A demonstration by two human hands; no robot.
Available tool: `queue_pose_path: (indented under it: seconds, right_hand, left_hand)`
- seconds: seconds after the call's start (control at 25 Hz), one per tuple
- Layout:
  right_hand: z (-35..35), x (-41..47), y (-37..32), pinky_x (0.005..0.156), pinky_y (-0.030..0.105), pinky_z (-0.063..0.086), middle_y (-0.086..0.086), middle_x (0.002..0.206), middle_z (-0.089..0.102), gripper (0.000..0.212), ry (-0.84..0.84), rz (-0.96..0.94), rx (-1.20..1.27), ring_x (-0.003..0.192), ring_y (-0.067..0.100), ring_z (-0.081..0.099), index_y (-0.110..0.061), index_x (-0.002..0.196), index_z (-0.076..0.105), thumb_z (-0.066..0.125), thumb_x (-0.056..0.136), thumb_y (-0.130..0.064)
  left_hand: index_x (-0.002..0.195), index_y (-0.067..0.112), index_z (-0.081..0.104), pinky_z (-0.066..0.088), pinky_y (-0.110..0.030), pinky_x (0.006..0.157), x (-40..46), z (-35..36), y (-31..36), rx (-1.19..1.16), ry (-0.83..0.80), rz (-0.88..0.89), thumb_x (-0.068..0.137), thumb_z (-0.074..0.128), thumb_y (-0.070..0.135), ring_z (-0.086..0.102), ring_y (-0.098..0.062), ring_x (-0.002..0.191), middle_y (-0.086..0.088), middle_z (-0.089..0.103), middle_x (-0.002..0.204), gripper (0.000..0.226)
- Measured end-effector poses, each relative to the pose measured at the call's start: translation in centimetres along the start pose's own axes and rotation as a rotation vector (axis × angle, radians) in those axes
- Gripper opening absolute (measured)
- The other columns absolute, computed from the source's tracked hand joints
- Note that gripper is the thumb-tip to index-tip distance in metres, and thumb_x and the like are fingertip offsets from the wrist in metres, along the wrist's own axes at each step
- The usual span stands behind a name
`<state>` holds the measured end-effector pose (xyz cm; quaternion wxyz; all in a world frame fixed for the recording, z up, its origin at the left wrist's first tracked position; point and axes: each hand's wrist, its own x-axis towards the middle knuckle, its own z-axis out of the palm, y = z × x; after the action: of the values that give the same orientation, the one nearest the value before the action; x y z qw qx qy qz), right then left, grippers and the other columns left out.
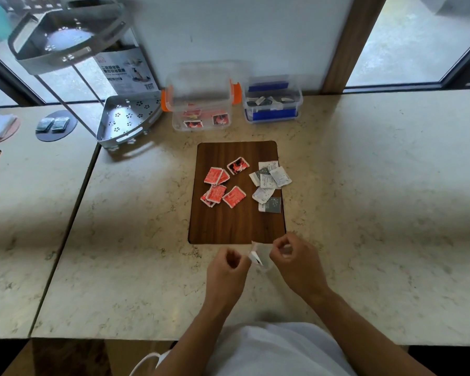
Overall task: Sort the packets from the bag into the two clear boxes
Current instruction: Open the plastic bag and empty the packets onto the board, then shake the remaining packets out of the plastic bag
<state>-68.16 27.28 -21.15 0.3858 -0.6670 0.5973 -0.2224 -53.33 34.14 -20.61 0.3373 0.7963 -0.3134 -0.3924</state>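
Several red packets [223, 185] lie on the left half of a wooden mat [236, 226], and several white and grey packets [269, 183] lie on its right half. Behind the mat stand two clear boxes: one with orange clips [201, 104] holding red packets, one with blue clips [272, 104] holding grey and white packets. Just in front of the mat, my left hand [228, 270] and my right hand [293, 259] both pinch a small clear bag [261, 256] with a white strip, held between them above the counter.
A grey metal corner rack [128, 120] stands at the back left, with a printed carton [128, 71] behind it. On the neighbouring table to the left lie round coasters with dark packets [53, 124]. The marble counter [377, 213] stretches to the right.
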Motion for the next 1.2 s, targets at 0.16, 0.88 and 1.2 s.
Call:
queue_pose_path:
  seconds: [0.16,0.88,1.2]
  right_hand:
    - [-0.3,0.4,-0.9,0.063,0.036,0.064,0.006,0.087,0.070,0.008,-0.089,0.311,0.352,0.074,0.020,0.072,-0.012,0.084,0.066,0.067,0.091,-0.017]
    - [-2.1,10.4,-0.9,0.068,0.034,0.048,0.004,0.090,0.069,0.009,-0.229,0.421,0.439,0.077,0.017,0.062,-0.024,0.098,0.068,0.060,0.094,-0.024]
    - [-3.6,20.2,-1.9,0.061,0.026,0.050,0.009,0.078,0.067,0.021,-0.212,0.410,0.612,0.066,0.017,0.059,0.004,0.100,0.069,0.059,0.097,-0.014]
  left_hand:
    - [0.116,0.022,0.058,0.050,-0.016,0.073,0.6,0.3,-1.1,0.037,-0.146,-0.088,0.097,0.059,0.020,0.060,-0.008,0.091,0.009,0.063,0.104,0.020]
    - [0.126,0.001,0.059,0.055,-0.036,0.062,10.1,0.6,5.5,-0.624,-0.488,-0.377,0.098,0.049,0.001,0.060,-0.024,0.065,-0.020,0.064,0.095,0.029]
    - [0.110,-0.002,0.067,0.059,-0.028,0.062,20.2,2.4,12.8,-0.541,-0.522,-0.233,0.099,0.057,0.013,0.063,-0.019,0.069,-0.013,0.066,0.082,0.021]
